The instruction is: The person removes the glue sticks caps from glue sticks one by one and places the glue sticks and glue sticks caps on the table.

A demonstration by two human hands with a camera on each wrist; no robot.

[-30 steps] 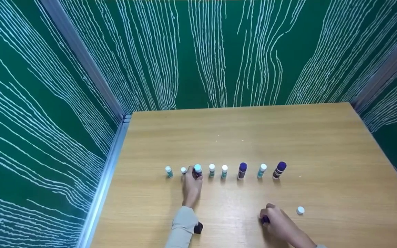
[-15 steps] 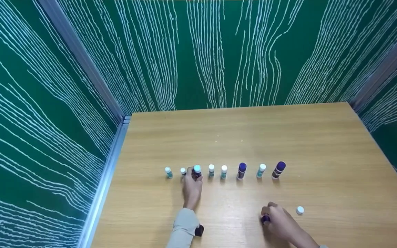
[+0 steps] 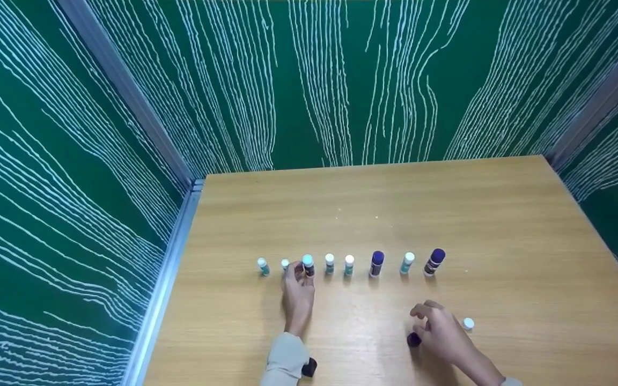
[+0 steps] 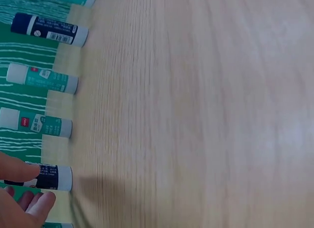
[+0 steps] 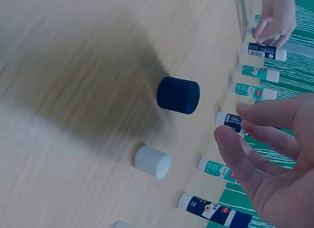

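Several glue sticks stand upright in a row across the table. My left hand (image 3: 298,300) is at a dark blue glue stick (image 3: 309,269) with a pale cap; in the left wrist view the thumb (image 4: 19,170) lies across its label and the fingertips (image 4: 43,204) are spread apart from it. A loose dark blue cap (image 5: 177,95) stands on the table just below my right hand (image 3: 443,332). That hand hovers over it with thumb and fingers parted, holding nothing. A loose white cap (image 5: 152,162) lies to its right.
The row also holds a teal glue stick (image 3: 348,266), a purple-capped one (image 3: 376,264) and a larger purple-capped one (image 3: 434,262) at the right end. Green walls with white lines enclose the wooden table (image 3: 373,198). A dark block (image 3: 309,368) sits by the left sleeve.
My right hand has let go of the dark blue cap, lifting with its fingers spreading. My left hand's fingers have loosened from the dark blue glue stick, which stays in the row.
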